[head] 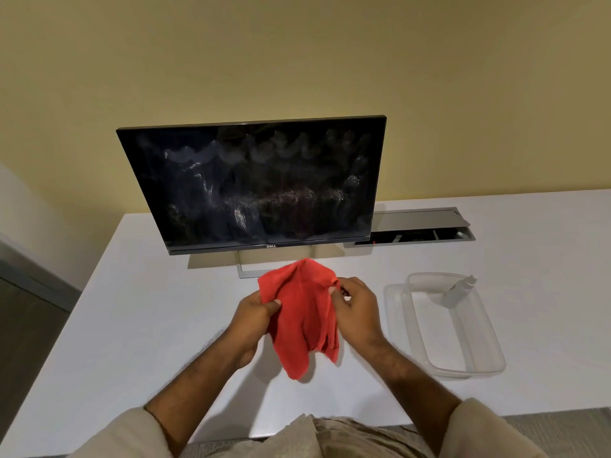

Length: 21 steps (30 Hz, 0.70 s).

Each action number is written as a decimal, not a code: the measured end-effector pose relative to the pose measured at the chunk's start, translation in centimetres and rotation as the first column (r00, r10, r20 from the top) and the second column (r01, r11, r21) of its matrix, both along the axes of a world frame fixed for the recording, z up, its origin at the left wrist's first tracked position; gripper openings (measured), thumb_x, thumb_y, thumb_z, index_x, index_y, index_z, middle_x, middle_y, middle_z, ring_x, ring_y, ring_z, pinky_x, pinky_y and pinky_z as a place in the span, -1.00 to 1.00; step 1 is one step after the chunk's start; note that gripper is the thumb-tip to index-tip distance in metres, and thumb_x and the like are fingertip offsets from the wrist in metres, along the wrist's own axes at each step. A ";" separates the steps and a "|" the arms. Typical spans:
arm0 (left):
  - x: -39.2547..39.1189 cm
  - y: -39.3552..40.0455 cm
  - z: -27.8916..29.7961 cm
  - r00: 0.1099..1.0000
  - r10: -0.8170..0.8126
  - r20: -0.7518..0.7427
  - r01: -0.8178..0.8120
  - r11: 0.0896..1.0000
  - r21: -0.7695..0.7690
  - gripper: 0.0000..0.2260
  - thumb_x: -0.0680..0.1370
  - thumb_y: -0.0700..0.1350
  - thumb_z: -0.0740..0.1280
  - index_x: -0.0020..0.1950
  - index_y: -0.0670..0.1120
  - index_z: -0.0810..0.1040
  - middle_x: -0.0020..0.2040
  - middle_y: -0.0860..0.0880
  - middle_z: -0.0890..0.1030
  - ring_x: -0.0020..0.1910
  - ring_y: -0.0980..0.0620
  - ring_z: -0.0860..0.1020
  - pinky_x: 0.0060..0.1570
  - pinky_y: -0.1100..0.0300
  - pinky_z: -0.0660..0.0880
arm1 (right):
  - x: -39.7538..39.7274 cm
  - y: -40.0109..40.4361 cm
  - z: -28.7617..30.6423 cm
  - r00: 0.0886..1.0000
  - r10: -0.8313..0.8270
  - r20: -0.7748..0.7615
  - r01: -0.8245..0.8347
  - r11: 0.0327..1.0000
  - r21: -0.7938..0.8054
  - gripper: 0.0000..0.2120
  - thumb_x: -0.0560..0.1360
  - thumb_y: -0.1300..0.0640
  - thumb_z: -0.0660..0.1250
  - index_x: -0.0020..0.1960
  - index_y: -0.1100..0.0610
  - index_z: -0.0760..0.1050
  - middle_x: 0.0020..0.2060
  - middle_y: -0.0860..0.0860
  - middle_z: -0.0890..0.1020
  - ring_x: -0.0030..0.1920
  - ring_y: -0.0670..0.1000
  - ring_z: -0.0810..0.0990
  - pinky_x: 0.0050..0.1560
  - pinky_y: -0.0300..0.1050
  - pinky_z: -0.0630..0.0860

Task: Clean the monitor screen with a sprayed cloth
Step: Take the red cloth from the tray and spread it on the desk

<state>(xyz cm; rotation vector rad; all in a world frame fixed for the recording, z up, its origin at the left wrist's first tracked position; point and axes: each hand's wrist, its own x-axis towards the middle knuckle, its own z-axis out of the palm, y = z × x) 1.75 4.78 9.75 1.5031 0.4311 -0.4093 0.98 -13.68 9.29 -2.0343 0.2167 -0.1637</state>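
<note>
Red cloth [302, 312] held up over the white table [132, 309], just in front of the monitor [254, 183]. Left hand [254, 314] pinches its left edge, right hand [355, 309] its right; the fingers behind are hidden. Screen smeared with whitish streaks. Stand partly masked by cloth. Spray bottle [458, 290] lies in a clear tray [463, 368] at right, hard to make out. Bare tabletop left of the hands.

looks like an office or meeting room to me: a big plain white desk [132, 325] with a dell monitor [254, 183] on it, a flip-up cable and power hatch [416, 226] set into the top, bare beige wall [297, 54], grey carpet [545, 421].
</note>
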 end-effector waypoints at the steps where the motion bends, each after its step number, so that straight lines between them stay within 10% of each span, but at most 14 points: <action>1: 0.3 0.6 -0.3 1.000 0.028 0.003 -0.028 0.999 0.033 -0.80 0.59 -0.28 0.23 0.10 -0.15 0.62 -0.01 -0.15 0.70 -0.06 -0.11 0.62 -0.13 0.10 0.54 | 0.3 -0.8 -0.4 0.999 -0.022 -0.028 0.023 0.999 0.028 -0.87 0.57 0.25 0.27 0.00 0.17 0.60 -0.13 0.03 0.60 -0.11 0.00 0.56 -0.06 -0.29 0.48; 5: 1.1 2.8 -1.5 0.999 0.039 0.011 -0.040 0.996 0.080 -0.83 0.53 -0.32 0.32 0.06 -0.17 0.64 -0.04 -0.17 0.70 -0.12 -0.08 0.62 -0.20 0.14 0.53 | 0.9 -3.1 -0.9 0.979 -0.024 -0.203 0.058 0.985 0.160 -0.82 0.59 0.20 0.26 -0.07 0.01 0.60 -0.15 0.05 0.67 -0.13 0.13 0.66 -0.09 0.15 0.66; 15: 1.9 2.3 -5.3 1.000 -0.010 -0.009 0.012 0.962 0.274 -0.72 0.49 -0.35 0.37 0.18 -0.14 0.56 0.02 -0.10 0.65 0.07 -0.17 0.63 0.02 0.04 0.58 | 3.4 -4.7 -3.1 0.850 0.047 -0.524 0.047 0.986 0.163 -0.80 0.55 0.26 0.31 0.17 0.21 0.50 -0.20 0.16 0.64 -0.33 0.10 0.63 -0.35 -0.06 0.59; 21: 0.2 1.9 -8.0 0.950 -0.305 0.070 0.189 0.738 0.648 -0.58 0.42 -0.23 0.46 0.26 -0.02 0.52 0.22 -0.04 0.49 0.20 -0.05 0.50 0.26 0.03 0.45 | 2.3 -4.7 -6.6 0.852 -0.008 -0.523 -0.087 0.984 -0.155 -0.55 0.45 0.13 0.43 0.29 0.14 0.39 0.08 0.09 0.59 0.00 0.07 0.59 0.01 -0.08 0.54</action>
